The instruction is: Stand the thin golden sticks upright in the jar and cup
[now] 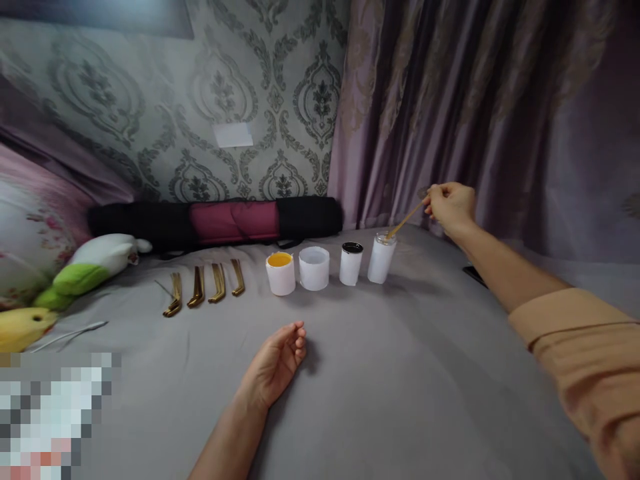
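Note:
My right hand (451,205) is closed on the upper end of a thin gold-coloured straw (406,220), which slants down to the mouth of a tall white container (381,261). Beside that container stands a similar white one (351,268) with a dark top. Further left are a wider whitish cup (315,272) and a white tub (281,276) with yellow-orange showing at its top. My left hand (280,363) rests on the grey sheet in front of them, its fingers loosely curled and nothing in them.
Several bundles of bent gold straws (218,283) lie in a row at left. Plush toys (95,263) and a white cable (75,333) are beyond them. A black-and-maroon roll (233,220) lies along the wall. Curtains (430,100) hang behind; a dark flat object (475,275) is at right.

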### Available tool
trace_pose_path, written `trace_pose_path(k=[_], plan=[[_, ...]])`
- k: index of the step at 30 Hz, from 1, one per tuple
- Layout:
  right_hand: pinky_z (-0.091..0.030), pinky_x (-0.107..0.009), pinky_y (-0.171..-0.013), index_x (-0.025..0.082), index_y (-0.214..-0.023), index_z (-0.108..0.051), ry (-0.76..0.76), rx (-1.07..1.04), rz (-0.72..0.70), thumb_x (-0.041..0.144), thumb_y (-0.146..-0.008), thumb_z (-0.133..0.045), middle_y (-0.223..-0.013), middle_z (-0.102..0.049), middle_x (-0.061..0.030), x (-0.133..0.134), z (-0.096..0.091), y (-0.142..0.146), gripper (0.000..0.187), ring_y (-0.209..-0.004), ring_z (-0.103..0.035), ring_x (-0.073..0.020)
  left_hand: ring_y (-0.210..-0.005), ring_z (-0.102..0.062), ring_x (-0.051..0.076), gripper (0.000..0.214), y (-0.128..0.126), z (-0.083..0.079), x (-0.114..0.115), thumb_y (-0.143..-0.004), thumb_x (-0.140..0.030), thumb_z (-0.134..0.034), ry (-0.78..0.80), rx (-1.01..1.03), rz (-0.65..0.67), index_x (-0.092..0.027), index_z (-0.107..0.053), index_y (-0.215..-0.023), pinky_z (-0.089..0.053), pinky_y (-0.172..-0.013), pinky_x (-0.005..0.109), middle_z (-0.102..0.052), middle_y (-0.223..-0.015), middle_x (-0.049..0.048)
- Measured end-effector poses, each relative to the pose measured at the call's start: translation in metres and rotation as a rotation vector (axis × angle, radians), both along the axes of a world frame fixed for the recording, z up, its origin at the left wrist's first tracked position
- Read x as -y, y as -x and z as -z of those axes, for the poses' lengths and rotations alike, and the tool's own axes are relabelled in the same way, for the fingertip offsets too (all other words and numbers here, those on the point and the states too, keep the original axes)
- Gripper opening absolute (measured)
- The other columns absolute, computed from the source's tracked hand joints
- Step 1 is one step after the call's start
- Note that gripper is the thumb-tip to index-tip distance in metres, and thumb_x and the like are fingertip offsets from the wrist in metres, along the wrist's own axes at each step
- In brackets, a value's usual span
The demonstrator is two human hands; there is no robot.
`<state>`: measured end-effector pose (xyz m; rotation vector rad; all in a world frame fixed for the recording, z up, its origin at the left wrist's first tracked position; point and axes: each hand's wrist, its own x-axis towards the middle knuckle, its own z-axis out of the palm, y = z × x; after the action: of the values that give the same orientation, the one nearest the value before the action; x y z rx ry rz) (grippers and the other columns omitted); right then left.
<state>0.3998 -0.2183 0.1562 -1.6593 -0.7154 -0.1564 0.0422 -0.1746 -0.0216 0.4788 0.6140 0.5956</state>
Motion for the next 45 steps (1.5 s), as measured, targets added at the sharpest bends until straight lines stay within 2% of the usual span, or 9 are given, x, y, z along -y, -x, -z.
trace_pose_path(k=[2,4,9,14,21,27,38,45], plan=[[-0.035,-0.017,-0.04,0.012,-0.072,-0.06,0.02,0.185,0.057,0.022,-0.078,-0.048,-0.059,-0.058,-0.0015,-0.003,0.003,0.004,0.017,-0.04,-0.046,-0.0041,-0.055,-0.048,0.006,0.011,0.0,0.0,0.0,-0.077,-0.012,-0.053,-0.001,-0.002,-0.003,-0.008,-0.055,-0.087,-0.043,-0.048,0.017,-0.053,-0.072,0.004],[-0.035,-0.017,-0.038,0.013,-0.068,-0.06,0.047,0.254,0.049,0.022,-0.077,-0.05,-0.055,-0.058,-0.0009,-0.006,0.006,0.007,0.017,-0.038,-0.046,-0.0044,-0.055,-0.048,0.006,0.011,0.0,0.0,0.0,-0.077,-0.011,-0.052,0.001,-0.003,-0.006,-0.008,-0.055,-0.087,-0.043,-0.048,0.017,-0.053,-0.072,0.0041],[-0.035,-0.015,-0.035,0.016,-0.066,-0.06,0.034,0.164,-0.029,0.021,-0.075,-0.055,-0.052,-0.058,0.0005,-0.012,0.015,0.007,0.012,-0.038,-0.047,-0.0051,-0.054,-0.049,0.006,0.01,0.001,-0.001,0.001,-0.077,-0.012,-0.052,0.001,-0.008,-0.01,-0.009,-0.055,-0.086,-0.043,-0.047,0.017,-0.054,-0.071,0.0043],[-0.036,-0.017,-0.034,0.016,-0.065,-0.06,0.091,0.171,-0.075,0.021,-0.075,-0.055,-0.058,-0.061,-0.001,-0.018,0.025,0.001,0.012,-0.038,-0.049,-0.0058,-0.054,-0.049,0.005,0.009,0.001,-0.002,0.001,-0.078,-0.012,-0.051,0.003,-0.008,-0.005,-0.009,-0.054,-0.086,-0.042,-0.047,0.016,-0.054,-0.071,0.0041],[-0.034,-0.014,-0.031,0.015,-0.061,-0.058,0.125,0.053,-0.139,0.02,-0.07,-0.06,-0.053,-0.06,0.0002,-0.025,0.039,-0.002,0.01,-0.036,-0.048,-0.0048,-0.053,-0.049,0.005,0.009,0.0,-0.002,0.001,-0.078,-0.011,-0.051,0.004,-0.004,-0.003,-0.009,-0.055,-0.086,-0.042,-0.046,0.016,-0.054,-0.071,0.004],[-0.036,-0.015,-0.03,0.013,-0.063,-0.059,0.213,0.096,-0.174,0.021,-0.071,-0.06,-0.055,-0.062,-0.0024,-0.03,0.049,-0.006,0.011,-0.036,-0.049,-0.0056,-0.053,-0.048,0.005,0.009,0.0,-0.001,0.0,-0.077,-0.011,-0.051,-0.003,0.001,-0.001,-0.009,-0.055,-0.086,-0.042,-0.046,0.016,-0.054,-0.071,0.0038],[-0.034,-0.014,-0.03,0.012,-0.063,-0.059,0.222,-0.014,-0.188,0.017,-0.068,-0.062,-0.054,-0.062,-0.0026,-0.032,0.053,-0.004,0.008,-0.034,-0.046,-0.0041,-0.054,-0.049,0.005,0.009,0.0,-0.001,0.0,-0.078,-0.012,-0.051,0.002,-0.006,0.0,-0.009,-0.055,-0.086,-0.043,-0.047,0.016,-0.055,-0.071,0.0039],[-0.034,-0.017,-0.029,0.012,-0.061,-0.059,0.286,0.061,-0.188,0.019,-0.071,-0.058,-0.056,-0.062,-0.0046,-0.035,0.058,-0.01,0.012,-0.033,-0.046,-0.0055,-0.054,-0.049,0.005,0.01,0.0,-0.001,0.0,-0.077,-0.012,-0.052,0.0,-0.006,-0.002,-0.009,-0.055,-0.086,-0.043,-0.046,0.016,-0.054,-0.071,0.004]])
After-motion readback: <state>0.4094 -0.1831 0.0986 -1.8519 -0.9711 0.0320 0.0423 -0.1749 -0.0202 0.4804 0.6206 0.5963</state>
